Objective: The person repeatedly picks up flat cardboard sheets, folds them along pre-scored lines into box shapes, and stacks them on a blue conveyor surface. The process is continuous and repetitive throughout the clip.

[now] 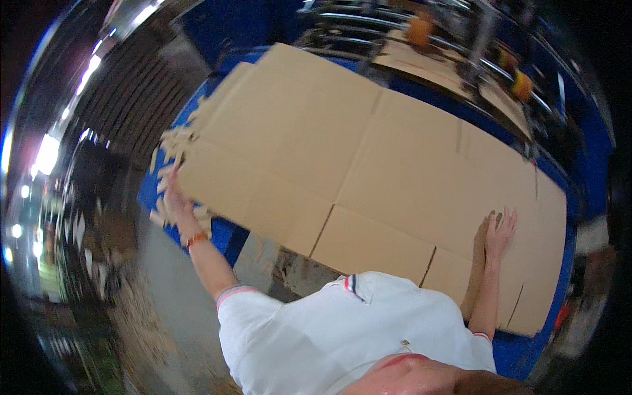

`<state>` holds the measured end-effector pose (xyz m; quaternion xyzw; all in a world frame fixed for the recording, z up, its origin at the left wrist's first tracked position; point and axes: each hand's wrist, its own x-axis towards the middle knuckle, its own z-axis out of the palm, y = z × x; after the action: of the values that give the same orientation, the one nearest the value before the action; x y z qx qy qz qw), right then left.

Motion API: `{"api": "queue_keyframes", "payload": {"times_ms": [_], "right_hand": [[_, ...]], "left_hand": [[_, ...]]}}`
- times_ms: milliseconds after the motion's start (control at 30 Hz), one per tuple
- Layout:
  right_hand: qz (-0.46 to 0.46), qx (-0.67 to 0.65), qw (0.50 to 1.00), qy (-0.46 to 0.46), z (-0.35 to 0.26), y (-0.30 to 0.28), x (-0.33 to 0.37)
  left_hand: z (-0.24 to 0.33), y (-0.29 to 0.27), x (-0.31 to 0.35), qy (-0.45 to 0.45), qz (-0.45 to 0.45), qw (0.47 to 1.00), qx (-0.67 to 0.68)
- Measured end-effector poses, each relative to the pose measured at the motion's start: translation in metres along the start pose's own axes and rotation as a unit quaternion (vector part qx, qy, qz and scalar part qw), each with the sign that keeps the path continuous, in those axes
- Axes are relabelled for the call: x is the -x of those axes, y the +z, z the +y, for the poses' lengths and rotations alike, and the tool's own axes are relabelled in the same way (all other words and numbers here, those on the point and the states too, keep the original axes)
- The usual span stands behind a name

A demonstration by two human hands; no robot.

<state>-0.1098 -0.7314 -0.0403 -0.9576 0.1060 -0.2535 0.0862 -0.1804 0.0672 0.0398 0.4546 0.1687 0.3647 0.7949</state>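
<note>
A large flat brown cardboard sheet [408, 158], creased and slotted like an unfolded box, lies slantwise in front of me on a blue machine table [230, 242]. At its left edge, my left hand [176, 199] grips the border, its fingers partly hidden there. Ragged cardboard strips [181, 139] stick out around that hand along the same edge. On the right part of the sheet, my right hand [502, 234] rests palm down with fingers stretched out, casting a shadow beside it.
Beyond the sheet stands a blue machine with metal rollers [359, 38] and orange parts [419, 29]. Another cardboard piece [428, 64] lies inside it. Cardboard scraps [148, 309] litter the grey floor at the left. My body is close against the sheet's near edge.
</note>
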Motion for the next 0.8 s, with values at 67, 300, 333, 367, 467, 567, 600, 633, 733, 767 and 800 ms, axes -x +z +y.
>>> {"api": "queue_keyframes", "payload": {"times_ms": [67, 300, 333, 367, 467, 567, 600, 633, 733, 767, 800], "right_hand": [[-0.005, 0.010, 0.998, 0.065, 0.016, -0.023, 0.033], [0.116, 0.173, 0.874, 0.439, 0.180, -0.088, 0.178], [0.180, 0.137, 0.844, 0.486, 0.207, -0.093, 0.200], [0.269, -0.081, 0.787, 0.549, 0.225, -0.102, 0.210], [0.431, -0.579, 0.461, 0.517, 0.261, -0.120, 0.234], [0.418, -0.585, 0.443, 0.535, 0.292, -0.116, 0.252], [0.416, -0.589, 0.455, 0.522, 0.288, -0.114, 0.257], [0.422, -0.594, 0.491, 0.478, 0.264, -0.105, 0.255], [0.432, -0.611, 0.531, 0.398, 0.207, -0.118, 0.240], [0.432, -0.620, 0.532, 0.382, 0.193, -0.124, 0.230], [0.435, -0.577, 0.546, 0.423, 0.181, -0.129, 0.218]], "left_hand": [[-0.001, -0.001, 0.030, 0.001, -0.028, 0.989, 0.144], [-0.023, 0.093, 0.174, 0.137, -0.154, 0.956, -0.210], [-0.015, 0.101, 0.171, 0.168, -0.202, 0.931, -0.252], [-0.001, 0.117, 0.164, 0.136, -0.176, 0.930, -0.292], [0.012, 0.163, 0.124, 0.088, -0.140, 0.937, -0.307], [0.002, 0.177, 0.082, 0.095, -0.222, 0.897, -0.371], [-0.005, 0.175, 0.079, 0.109, -0.223, 0.891, -0.381], [-0.013, 0.172, 0.078, 0.129, -0.222, 0.884, -0.391], [-0.032, 0.171, 0.089, 0.144, -0.205, 0.904, -0.347], [-0.037, 0.173, 0.095, 0.143, -0.194, 0.916, -0.322], [-0.040, 0.179, 0.101, 0.143, -0.205, 0.911, -0.328]]}}
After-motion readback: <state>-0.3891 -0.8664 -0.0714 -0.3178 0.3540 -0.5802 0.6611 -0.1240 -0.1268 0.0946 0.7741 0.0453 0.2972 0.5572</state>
